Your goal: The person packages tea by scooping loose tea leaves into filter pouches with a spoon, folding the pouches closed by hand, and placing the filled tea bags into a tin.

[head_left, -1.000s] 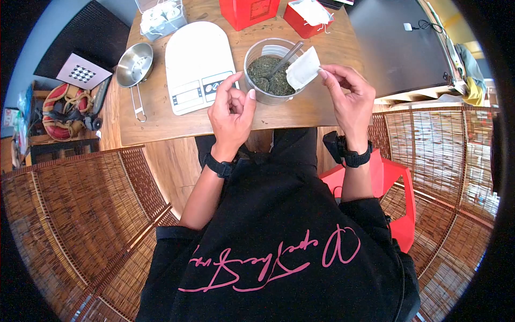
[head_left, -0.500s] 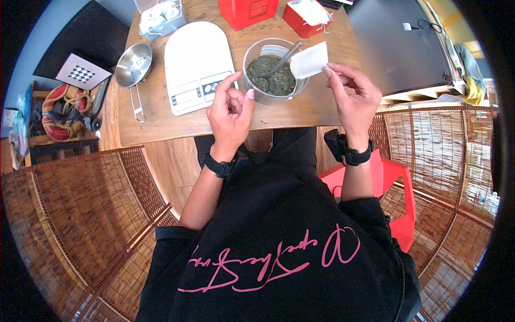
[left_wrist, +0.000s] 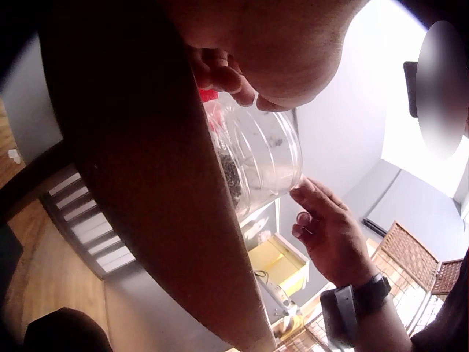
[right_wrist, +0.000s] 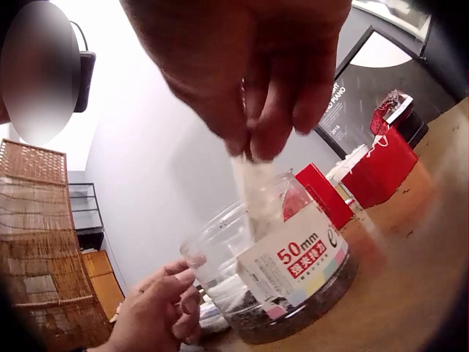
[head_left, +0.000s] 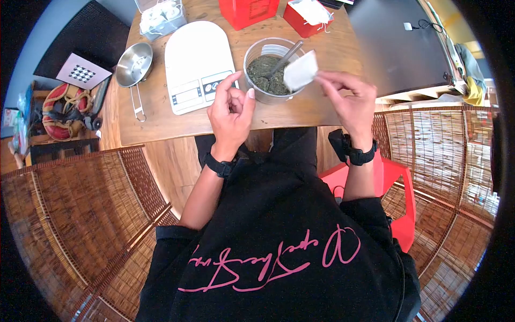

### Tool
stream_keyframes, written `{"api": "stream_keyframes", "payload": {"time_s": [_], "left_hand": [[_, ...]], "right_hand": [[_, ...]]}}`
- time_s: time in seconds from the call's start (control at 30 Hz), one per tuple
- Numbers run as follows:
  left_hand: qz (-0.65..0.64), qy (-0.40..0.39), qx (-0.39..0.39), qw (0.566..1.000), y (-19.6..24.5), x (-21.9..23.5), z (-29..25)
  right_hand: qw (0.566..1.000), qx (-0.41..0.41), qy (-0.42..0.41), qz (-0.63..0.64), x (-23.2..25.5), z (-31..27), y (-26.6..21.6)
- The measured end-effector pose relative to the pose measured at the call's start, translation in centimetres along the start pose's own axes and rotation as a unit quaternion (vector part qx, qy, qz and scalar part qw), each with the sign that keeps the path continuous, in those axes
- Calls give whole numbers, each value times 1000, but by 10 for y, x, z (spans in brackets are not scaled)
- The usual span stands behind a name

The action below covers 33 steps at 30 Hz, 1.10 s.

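A clear round tub [head_left: 252, 88] holds dark green dried leaves [head_left: 276, 85], and a metal spoon [head_left: 289, 55] leans in it. My right hand [head_left: 354, 102] pinches one edge of a small white pouch [head_left: 301, 71] over the tub's right side; the pouch looks blurred. In the right wrist view the pouch [right_wrist: 258, 194] hangs from the fingertips above the tub, which bears a printed label [right_wrist: 293, 260]. My left hand [head_left: 232, 115] is at the tub's left side, fingers bent, index finger and thumb near its wall, gripping nothing.
Left of the tub lies a white kitchen scale [head_left: 197, 64], with a metal pan [head_left: 134, 67] beyond it. A clear box of white pouches [head_left: 162, 21], a red box [head_left: 248, 12] and a red container of white pouches [head_left: 308, 19] stand at the back.
The right hand and pouch moved right, away from the tub, then back left over it, the pouch tilting differently. The left hand stays in nearly the same place.
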<state>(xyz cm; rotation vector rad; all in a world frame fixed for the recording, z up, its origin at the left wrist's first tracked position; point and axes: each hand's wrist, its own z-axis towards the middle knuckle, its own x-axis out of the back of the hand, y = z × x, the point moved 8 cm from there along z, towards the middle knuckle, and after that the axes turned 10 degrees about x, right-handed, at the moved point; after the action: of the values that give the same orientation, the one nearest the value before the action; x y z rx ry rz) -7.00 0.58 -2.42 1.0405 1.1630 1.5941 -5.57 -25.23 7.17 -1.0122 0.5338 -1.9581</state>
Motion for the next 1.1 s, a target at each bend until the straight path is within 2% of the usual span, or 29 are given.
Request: {"api": "stream_keyframes", "payload": {"time_s": [0.07,0.1,0.17,0.2,0.27,0.3,0.33,0.4,0.43,0.53,0.57,0.63,0.77,0.83,0.87,0.93,0.97,1.03,1.07,1.1], "left_hand": [[-3,-1,-3,1000,1,-2,0],[-2,0,-1,1000,1,-1,0],[1,4,0,1000,0,1,0],[1,3,-3,1000,-1,1,0],[-2,-3,-6,1000,-1,-2,-1],[-1,-1,-5,1000,-1,-2,-1],[1,4,-4,1000,-2,0,0],[-4,4,-2,1000,-2,1,0],[-13,-2,0,1000,-2,-1,0],[-1,6,-12,1000,-1,0,-1],[-1,6,-12,1000,-1,-1,0],[-14,2,-6,1000,-2,-1,0],[-4,4,-13,1000,0,-1,0],[-11,8,-11,1000,-1,1,0],[-11,7,-11,1000,0,1,-1],[8,4,-5,1000,3,-1,-1],[7,5,-5,1000,3,-1,-1],[-7,8,-5,1000,1,1,-1],[-7,6,-5,1000,0,1,-1],[-2,5,-8,1000,0,0,-1]], "right_hand": [[996,65,-48,-31,-6,1,-10],[996,66,-49,-30,-7,2,-9],[997,33,56,30,4,0,-3],[997,32,56,29,6,1,-2],[990,74,-116,-7,-13,3,-8],[996,49,-77,-17,-7,4,-8],[996,51,-78,-15,-8,4,-9],[999,20,33,13,7,3,-6],[999,20,33,13,8,3,-6],[996,52,-69,5,-3,3,-11],[996,53,-69,6,-4,3,-11],[1000,22,-3,-1,1,2,-6],[998,55,-34,0,-4,2,-8],[999,-3,5,36,0,-1,1],[999,-4,6,35,1,-1,1],[998,40,-53,9,-2,0,-5],[998,42,-54,9,-1,1,-6],[999,-14,1,53,5,-2,0],[999,-15,2,52,6,-2,0],[999,11,-31,40,3,-1,-5]]}}
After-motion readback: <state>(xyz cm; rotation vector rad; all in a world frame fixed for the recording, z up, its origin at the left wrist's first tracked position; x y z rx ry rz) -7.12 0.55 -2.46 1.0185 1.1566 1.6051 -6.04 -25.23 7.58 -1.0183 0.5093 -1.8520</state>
